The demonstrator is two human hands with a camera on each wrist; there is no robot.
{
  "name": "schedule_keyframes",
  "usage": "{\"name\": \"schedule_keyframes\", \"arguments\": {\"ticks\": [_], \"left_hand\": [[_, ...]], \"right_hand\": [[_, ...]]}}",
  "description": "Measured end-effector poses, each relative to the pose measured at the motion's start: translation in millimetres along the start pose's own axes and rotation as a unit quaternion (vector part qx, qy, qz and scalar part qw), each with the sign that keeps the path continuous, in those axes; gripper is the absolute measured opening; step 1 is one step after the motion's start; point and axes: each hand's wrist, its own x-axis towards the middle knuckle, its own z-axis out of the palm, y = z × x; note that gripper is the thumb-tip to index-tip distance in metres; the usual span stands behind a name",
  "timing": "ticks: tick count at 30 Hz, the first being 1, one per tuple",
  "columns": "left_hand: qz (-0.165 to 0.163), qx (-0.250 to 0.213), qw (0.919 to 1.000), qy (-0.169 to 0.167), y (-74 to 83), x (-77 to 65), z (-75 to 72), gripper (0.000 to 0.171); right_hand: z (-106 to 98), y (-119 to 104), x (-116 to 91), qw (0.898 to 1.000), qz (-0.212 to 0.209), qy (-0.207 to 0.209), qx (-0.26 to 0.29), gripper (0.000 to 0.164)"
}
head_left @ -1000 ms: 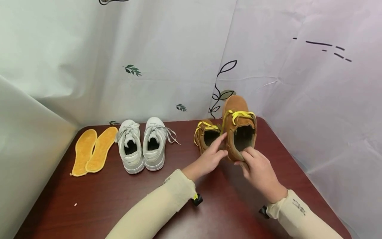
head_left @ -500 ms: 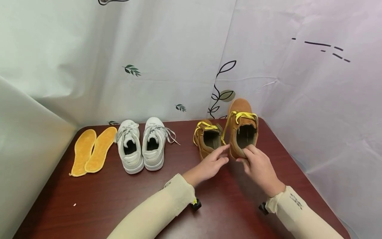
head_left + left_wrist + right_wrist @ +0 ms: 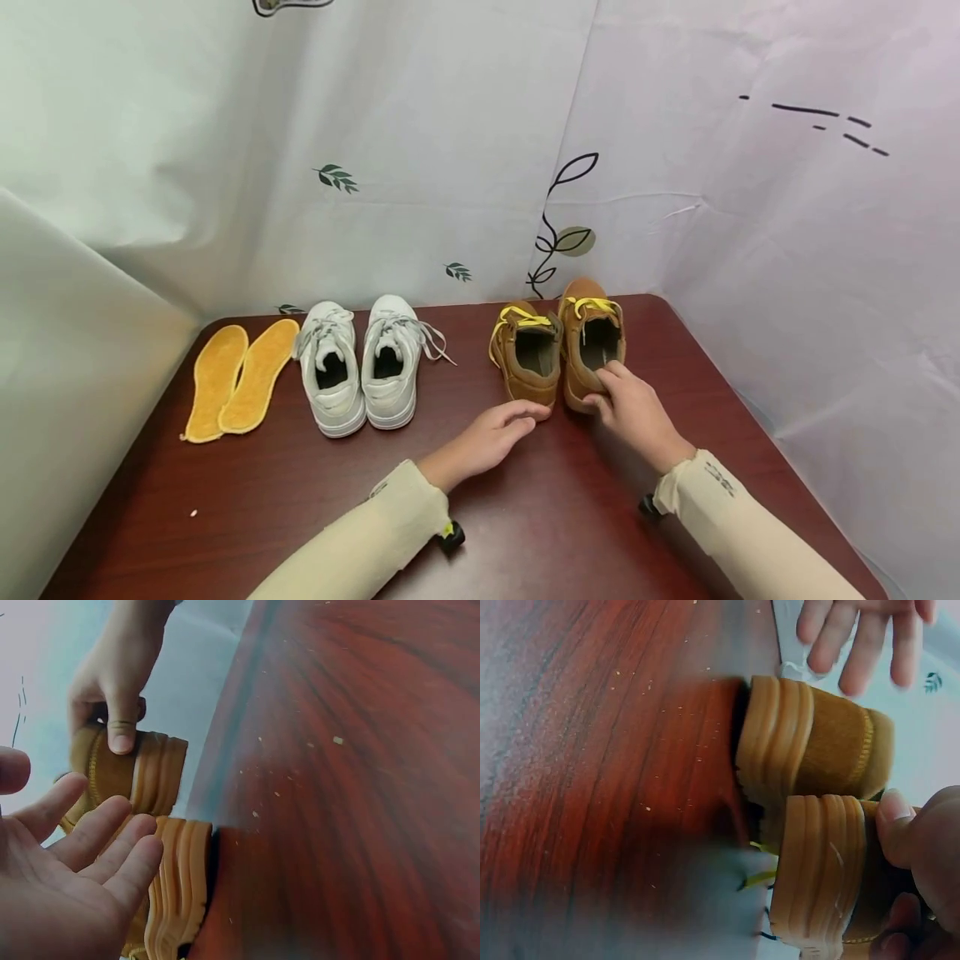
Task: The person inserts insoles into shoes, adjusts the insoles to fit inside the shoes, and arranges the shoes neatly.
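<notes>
A brown lace-up shoe (image 3: 573, 371) with yellow laces stands at the back right, toe toward the wall. My right hand (image 3: 637, 421) pinches its heel collar, fingers inside the opening and thumb outside on the heel. Close on its left is the matching brown shoe (image 3: 534, 382). My left hand (image 3: 480, 446) has its fingers extended and relaxed, fingertips right at that shoe's heel, holding nothing. In the right wrist view, the gripped shoe's ridged sole (image 3: 814, 862) shows beside the other shoe's heel (image 3: 840, 742). The left wrist view shows the left fingers (image 3: 112, 832) spread loosely.
A pair of white sneakers (image 3: 386, 392) stands at the back centre-left. Left of them lie two yellow-orange insoles (image 3: 213, 375), partly overlapping. All rest on a dark red wooden table (image 3: 300, 500), with a white printed curtain (image 3: 420, 150) behind and at the sides.
My right hand has brought its brown shoe down from a raised, tilted position to beside the other one. My left hand has drawn away from that shoe, toward the left and nearer me.
</notes>
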Motion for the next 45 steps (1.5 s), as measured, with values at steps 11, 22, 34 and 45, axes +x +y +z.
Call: {"name": "schedule_keyframes", "arguments": {"ticks": [11, 22, 34, 45], "left_hand": [[-0.014, -0.006, 0.9999, 0.006, -8.9, -38.1, -17.3, 0.036], [-0.020, -0.018, 0.9996, 0.011, -11.6, -53.6, -27.9, 0.035], [-0.020, -0.021, 0.9994, 0.021, -20.4, -68.7, -34.8, 0.034], [-0.030, 0.013, 0.9981, 0.051, -22.7, -84.3, -46.0, 0.034]], "right_hand": [[13.8, 8.4, 11.5, 0.998, 0.023, -0.056, 0.010, 0.020], [20.7, 15.0, 16.5, 0.997, 0.008, -0.076, 0.023, 0.029], [24.8, 13.9, 15.7, 0.997, 0.009, -0.077, 0.001, 0.043], [15.8, -4.4, 20.8, 0.999, -0.018, 0.010, -0.037, 0.041]]}}
